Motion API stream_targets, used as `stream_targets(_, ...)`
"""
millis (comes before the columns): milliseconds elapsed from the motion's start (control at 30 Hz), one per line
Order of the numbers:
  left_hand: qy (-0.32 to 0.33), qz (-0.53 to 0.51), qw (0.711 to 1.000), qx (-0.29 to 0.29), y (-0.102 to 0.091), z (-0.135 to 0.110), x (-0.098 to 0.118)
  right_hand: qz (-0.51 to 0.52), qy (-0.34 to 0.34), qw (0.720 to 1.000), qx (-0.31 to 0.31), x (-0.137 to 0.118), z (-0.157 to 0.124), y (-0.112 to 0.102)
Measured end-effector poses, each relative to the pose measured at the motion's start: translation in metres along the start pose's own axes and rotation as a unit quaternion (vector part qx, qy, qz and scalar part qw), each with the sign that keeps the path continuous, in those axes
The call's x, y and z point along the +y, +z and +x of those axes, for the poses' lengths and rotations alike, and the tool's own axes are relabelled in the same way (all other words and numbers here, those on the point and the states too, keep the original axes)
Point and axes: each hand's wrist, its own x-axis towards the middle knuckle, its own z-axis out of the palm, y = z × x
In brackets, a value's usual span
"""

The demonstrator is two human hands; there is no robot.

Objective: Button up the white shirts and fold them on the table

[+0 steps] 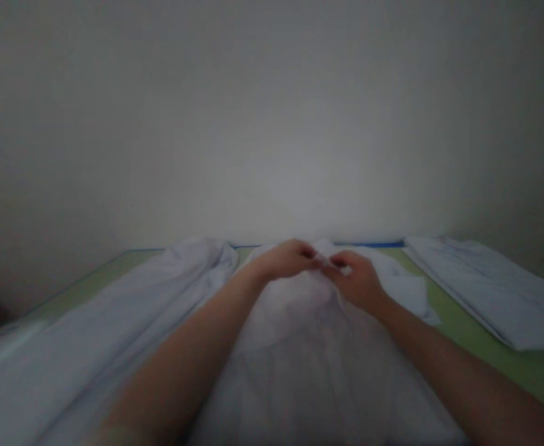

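A white garment (309,347) lies spread on a green table (522,365), running away from me. My left hand (288,259) and my right hand (358,282) meet at its far end, near the collar. Both pinch a small bit of the white cloth between fingertips, almost touching each other. The picture is dim and blurred, so I cannot make out a button or other small part between the fingers.
A loose heap of white cloth (114,334) lies along the left side of the table. A folded white garment (489,291) rests at the right. A plain pale wall (272,124) rises right behind the table's blue far edge (374,244).
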Motion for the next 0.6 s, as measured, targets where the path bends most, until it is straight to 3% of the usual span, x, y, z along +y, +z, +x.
stream_targets(367, -0.037, -0.033, 0.999, 0.008, 0.0089, -0.0007, 0.0045, -0.055, -0.113, 0.992, 0.025, 0.0014, -0.0017, -0.0018)
stream_targets(600, -0.003, -0.029, 0.999, 0.033, 0.0095, -0.0006, 0.0081, -0.004, -0.099, 0.995, 0.014, 0.0047, -0.0022, -0.0006)
